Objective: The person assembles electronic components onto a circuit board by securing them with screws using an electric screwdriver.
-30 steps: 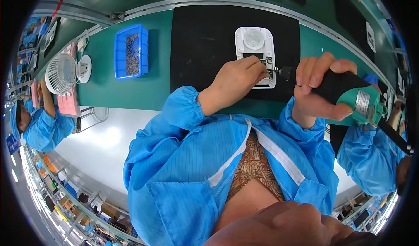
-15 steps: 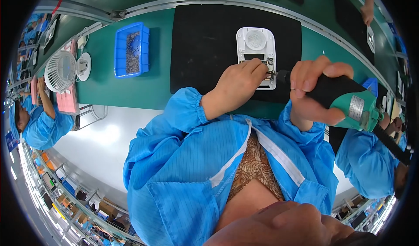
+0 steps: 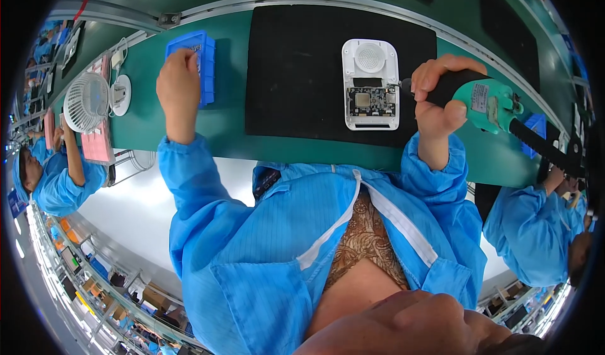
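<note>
My left hand (image 3: 179,90) is over the near left part of a blue plastic bin (image 3: 208,84) of small screws, its fingers curled together and their tips hidden. In my right hand (image 3: 435,97) is a green and black electric screwdriver (image 3: 480,98), held sideways. The tool's tip reaches the right edge of a white plastic housing (image 3: 348,65), by the upper right corner of the circuit board (image 3: 372,102) inside it. A round speaker grille (image 3: 369,57) sits at the housing's far end.
The housing lies on a black mat (image 3: 290,78) on the green table (image 3: 230,115). At the left stands a small white fan (image 3: 88,103) beside pink trays (image 3: 96,146). Other people in blue sit on both sides. A metal rail (image 3: 277,1) runs along the back.
My left hand has left the circuit board and moved left to the bin. My right hand has shifted up slightly with the screwdriver, its tip now at the board's upper right.
</note>
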`<move>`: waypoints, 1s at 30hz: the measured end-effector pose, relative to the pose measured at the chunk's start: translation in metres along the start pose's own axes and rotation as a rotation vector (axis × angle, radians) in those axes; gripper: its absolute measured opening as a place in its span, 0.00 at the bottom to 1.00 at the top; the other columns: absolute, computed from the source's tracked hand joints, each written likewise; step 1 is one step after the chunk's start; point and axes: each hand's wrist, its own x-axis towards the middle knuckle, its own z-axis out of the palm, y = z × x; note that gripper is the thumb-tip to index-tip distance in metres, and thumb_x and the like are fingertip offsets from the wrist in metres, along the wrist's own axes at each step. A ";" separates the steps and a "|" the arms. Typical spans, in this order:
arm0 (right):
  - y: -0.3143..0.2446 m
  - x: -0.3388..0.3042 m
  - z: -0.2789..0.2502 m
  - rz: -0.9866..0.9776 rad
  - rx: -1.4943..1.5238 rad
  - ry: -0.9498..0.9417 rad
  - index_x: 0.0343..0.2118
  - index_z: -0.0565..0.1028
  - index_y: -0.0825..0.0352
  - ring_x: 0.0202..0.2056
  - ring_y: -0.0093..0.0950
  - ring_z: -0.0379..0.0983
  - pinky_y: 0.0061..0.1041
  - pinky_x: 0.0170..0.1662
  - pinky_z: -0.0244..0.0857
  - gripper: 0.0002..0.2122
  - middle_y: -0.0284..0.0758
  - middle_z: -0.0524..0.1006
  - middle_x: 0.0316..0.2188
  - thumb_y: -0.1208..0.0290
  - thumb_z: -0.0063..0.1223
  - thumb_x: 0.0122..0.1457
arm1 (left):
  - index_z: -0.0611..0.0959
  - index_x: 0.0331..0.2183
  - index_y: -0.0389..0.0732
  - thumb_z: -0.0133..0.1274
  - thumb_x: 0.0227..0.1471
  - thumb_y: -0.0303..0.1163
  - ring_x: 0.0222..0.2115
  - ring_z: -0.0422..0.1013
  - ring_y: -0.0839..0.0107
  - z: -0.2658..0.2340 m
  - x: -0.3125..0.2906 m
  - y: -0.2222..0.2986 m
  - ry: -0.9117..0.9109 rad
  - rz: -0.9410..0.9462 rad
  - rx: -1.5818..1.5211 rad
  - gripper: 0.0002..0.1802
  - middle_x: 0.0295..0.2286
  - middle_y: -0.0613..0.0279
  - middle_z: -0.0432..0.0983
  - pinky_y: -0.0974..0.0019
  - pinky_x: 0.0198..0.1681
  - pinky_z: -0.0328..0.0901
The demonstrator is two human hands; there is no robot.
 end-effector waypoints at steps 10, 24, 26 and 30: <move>0.005 -0.003 -0.002 0.009 0.019 -0.015 0.40 0.65 0.64 0.15 0.20 0.61 0.21 0.20 0.58 0.30 0.33 0.67 0.20 0.41 0.58 0.48 | 0.79 0.35 0.34 0.54 0.50 0.28 0.27 0.74 0.68 0.026 0.003 -0.033 -0.422 -0.118 -0.512 0.09 0.27 0.53 0.78 0.67 0.31 0.66; 0.012 -0.001 0.003 0.030 0.002 -0.068 0.37 0.65 0.65 0.13 0.19 0.60 0.20 0.19 0.58 0.28 0.33 0.67 0.18 0.43 0.59 0.48 | 0.75 0.30 0.36 0.53 0.53 0.28 0.24 0.72 0.70 0.023 -0.001 -0.030 -0.088 -0.105 -0.357 0.06 0.23 0.57 0.76 0.67 0.29 0.66; 0.012 -0.002 0.002 0.034 0.001 -0.066 0.37 0.64 0.65 0.13 0.19 0.60 0.20 0.19 0.58 0.28 0.33 0.66 0.18 0.43 0.59 0.48 | 0.76 0.31 0.36 0.54 0.53 0.28 0.25 0.73 0.70 0.015 -0.002 -0.021 -0.075 -0.127 -0.368 0.06 0.24 0.57 0.76 0.68 0.29 0.66; 0.009 -0.002 -0.002 0.023 -0.021 -0.055 0.37 0.64 0.65 0.13 0.19 0.60 0.20 0.19 0.58 0.30 0.33 0.66 0.18 0.41 0.59 0.48 | 0.78 0.36 0.37 0.53 0.53 0.26 0.27 0.73 0.70 -0.013 -0.007 0.023 0.141 -0.022 -0.422 0.07 0.27 0.57 0.76 0.69 0.31 0.67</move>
